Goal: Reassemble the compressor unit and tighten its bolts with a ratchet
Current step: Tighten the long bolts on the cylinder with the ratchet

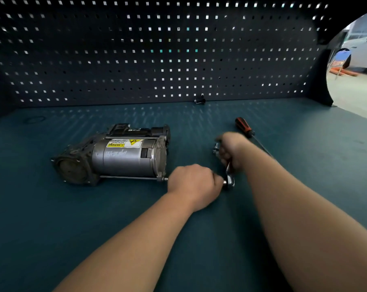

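Light: dim over the desk (73,207), and daylight pours in from the bright opening (355,85) at far right.
Backdrop: the pegboard (136,49) is dark, its holes glinting white.
Glare: washed-out white beyond that opening.
Blur: right hand (233,150) smeared by motion, left hand (193,182) sharper.
Edges: wide-angle bend, corners falling to black.
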### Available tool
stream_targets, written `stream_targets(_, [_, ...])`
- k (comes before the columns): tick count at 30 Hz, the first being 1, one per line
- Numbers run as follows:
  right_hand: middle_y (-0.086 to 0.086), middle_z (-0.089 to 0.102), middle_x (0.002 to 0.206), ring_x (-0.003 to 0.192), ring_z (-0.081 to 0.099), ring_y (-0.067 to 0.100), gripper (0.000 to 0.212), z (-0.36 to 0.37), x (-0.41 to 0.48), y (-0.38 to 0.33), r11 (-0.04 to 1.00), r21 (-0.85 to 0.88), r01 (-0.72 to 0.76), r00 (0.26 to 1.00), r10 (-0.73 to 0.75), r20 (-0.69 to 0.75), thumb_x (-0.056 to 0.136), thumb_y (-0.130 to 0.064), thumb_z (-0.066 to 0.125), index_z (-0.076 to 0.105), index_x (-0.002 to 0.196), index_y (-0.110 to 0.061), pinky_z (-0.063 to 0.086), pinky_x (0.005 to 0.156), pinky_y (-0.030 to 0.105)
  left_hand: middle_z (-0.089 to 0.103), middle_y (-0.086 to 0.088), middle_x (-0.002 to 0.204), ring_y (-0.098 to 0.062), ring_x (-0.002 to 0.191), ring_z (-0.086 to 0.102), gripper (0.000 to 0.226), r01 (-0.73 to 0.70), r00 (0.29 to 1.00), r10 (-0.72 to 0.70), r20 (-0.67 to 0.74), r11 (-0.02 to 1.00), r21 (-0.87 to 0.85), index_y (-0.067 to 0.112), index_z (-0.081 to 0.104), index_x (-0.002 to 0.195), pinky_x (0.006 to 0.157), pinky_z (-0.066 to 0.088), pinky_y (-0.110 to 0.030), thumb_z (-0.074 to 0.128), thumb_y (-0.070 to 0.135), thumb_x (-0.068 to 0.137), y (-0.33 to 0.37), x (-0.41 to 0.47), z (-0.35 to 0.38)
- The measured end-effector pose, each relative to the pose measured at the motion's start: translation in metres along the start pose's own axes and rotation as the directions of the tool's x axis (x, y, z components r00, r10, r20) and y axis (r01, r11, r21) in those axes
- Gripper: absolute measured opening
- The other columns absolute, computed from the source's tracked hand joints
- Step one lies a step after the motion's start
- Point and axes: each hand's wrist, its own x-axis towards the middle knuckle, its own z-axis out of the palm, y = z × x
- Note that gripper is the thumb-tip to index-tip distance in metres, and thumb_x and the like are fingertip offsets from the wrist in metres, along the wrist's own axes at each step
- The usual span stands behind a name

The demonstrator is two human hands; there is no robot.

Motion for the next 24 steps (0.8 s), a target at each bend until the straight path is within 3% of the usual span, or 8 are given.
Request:
stream_targets(5, [0.004,0.039,0.054,0.04,0.032,0.016,0.024,0.004,0.012,0.008,0.989,-0.142,-0.045,0.999,0.04,-0.035,0.096,-0.024,0.044,0.044,0.075,-0.013,0.037,0.043,0.022,0.063,-0.007,0.081,-0.026,0.064,0.039,0.035,0.005,1.0,-0.005,0.01,1.0,-0.013,0.019,0.043,0.063,0.059,0.027,-0.034,0.026,0.041,0.085,-0.002,0.001,0.0])
stream_targets(9, [-0.004,0.036,0.038,0.028,0.029,0.012,0.031,-0.001,-0.028,-0.002,0.95,0.128,0.285,0.958,-0.285,-0.02,0.09,-0.034,0.056,0.04,0.068,-0.019,0.034,0.036,0.02,0.061,-0.008,0.077,-0.027,0.064,0.042,0.039,-0.019,1.0,0.019,0.007,0.998,-0.053,0.016,0.043,0.061,0.058,0.027,-0.033,0.027,0.04,0.087,-0.004,0.001,0.001])
stream_targets(12, [-0.003,0.037,0.041,0.035,0.036,0.015,0.038,-0.01,-0.077,0.014,0.78,0.015,0.626,0.779,-0.626,0.011,0.078,-0.044,0.057,0.041,0.053,-0.02,0.039,0.04,0.03,0.063,-0.008,0.079,-0.028,0.067,0.048,0.04,-0.05,0.999,0.05,-0.011,0.997,-0.064,0.018,0.052,0.067,0.058,0.027,-0.033,0.027,0.039,0.088,-0.006,0.001,0.001])
stream_targets(14, [0.007,0.041,0.047,0.043,0.039,0.02,0.041,-0.022,-0.103,0.038,0.547,-0.135,0.827,0.562,-0.812,0.157,0.078,-0.044,0.058,0.046,0.052,-0.015,0.037,0.046,0.033,0.064,-0.009,0.084,-0.031,0.074,0.054,0.041,-0.072,0.997,0.072,0.017,0.997,-0.037,0.018,0.059,0.075,0.059,0.027,-0.033,0.027,0.039,0.089,-0.007,-0.001,0.0])
stream_targets(16, [0.003,0.043,0.051,0.047,0.039,0.017,0.05,-0.034,-0.116,0.055,0.342,-0.214,0.915,0.401,-0.822,0.405,0.087,-0.046,0.057,0.049,0.057,-0.007,0.033,0.047,0.025,0.064,-0.009,0.087,-0.032,0.081,0.058,0.04,-0.067,0.996,0.069,0.058,0.997,-0.029,0.017,0.064,0.084,0.06,0.028,-0.033,0.03,0.038,0.088,-0.008,0.0,0.0])
stream_targets(18, [0.003,0.043,0.05,0.046,0.039,0.017,0.054,-0.039,-0.113,0.057,0.253,-0.273,0.928,0.358,-0.808,0.467,0.091,-0.043,0.052,0.048,0.057,-0.002,0.032,0.045,0.025,0.065,-0.008,0.089,-0.031,0.079,0.056,0.038,-0.057,0.996,0.059,0.071,0.998,-0.031,0.019,0.064,0.086,0.06,0.028,-0.032,0.032,0.038,0.087,-0.006,0.0,-0.001])
stream_targets(21, [0.011,0.044,0.045,0.045,0.048,0.031,0.047,-0.022,-0.097,0.033,0.465,-0.295,0.835,0.514,-0.85,0.112,0.082,-0.041,0.046,0.042,0.055,-0.002,0.037,0.042,0.035,0.065,-0.008,0.085,-0.029,0.068,0.048,0.042,-0.02,1.0,0.021,0.012,0.998,-0.054,0.019,0.065,0.083,0.057,0.026,-0.032,0.028,0.039,0.089,-0.004,-0.002,-0.002])
stream_targets(24, [0.003,0.041,0.047,0.032,0.04,0.025,0.034,-0.004,-0.052,0.005,0.843,-0.095,0.53,0.832,-0.539,-0.135,0.083,-0.036,0.05,0.041,0.06,-0.013,0.043,0.036,0.029,0.064,-0.008,0.08,-0.029,0.065,0.047,0.043,0.019,0.999,-0.021,-0.043,0.999,-0.042,0.018,0.064,0.079,0.056,0.027,-0.031,0.028,0.04,0.088,-0.005,-0.003,-0.001])
